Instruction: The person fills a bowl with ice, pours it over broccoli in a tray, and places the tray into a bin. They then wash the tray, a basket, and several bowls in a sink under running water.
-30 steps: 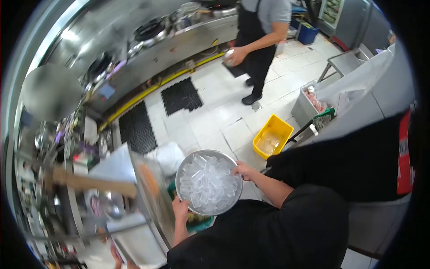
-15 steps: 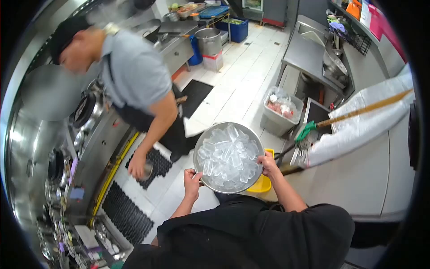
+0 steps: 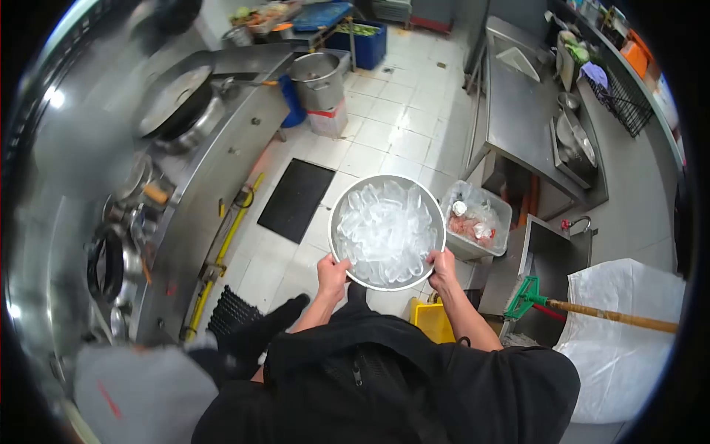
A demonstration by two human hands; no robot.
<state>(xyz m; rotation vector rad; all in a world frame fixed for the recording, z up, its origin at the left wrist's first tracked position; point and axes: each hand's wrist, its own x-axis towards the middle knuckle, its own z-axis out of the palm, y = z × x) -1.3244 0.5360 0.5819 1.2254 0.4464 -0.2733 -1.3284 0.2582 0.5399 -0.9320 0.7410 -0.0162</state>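
A round metal bowl (image 3: 334, 255) is held in front of my body, heaped with clear ice pieces (image 3: 386, 231). On its lower left rim, my left hand (image 3: 332, 277) grips with the fingers curled under and the thumb on top. My right hand (image 3: 442, 269) clasps the opposite rim in the same way. The fingers beneath the bowl are hidden. It looks roughly level, above the tiled floor.
At left runs a steel cooking counter (image 3: 196, 166) with a wok (image 3: 177, 100). A person in grey (image 3: 144, 392) is close at lower left. To the right are a waste bin (image 3: 477, 222), a floor sink (image 3: 566, 255), and a green-headed brush (image 3: 526, 296). A black mat (image 3: 297, 200) lies ahead.
I have moved forward along the aisle with the bowl still in both hands. The other person, ahead at left before, is now beside me at lower left.
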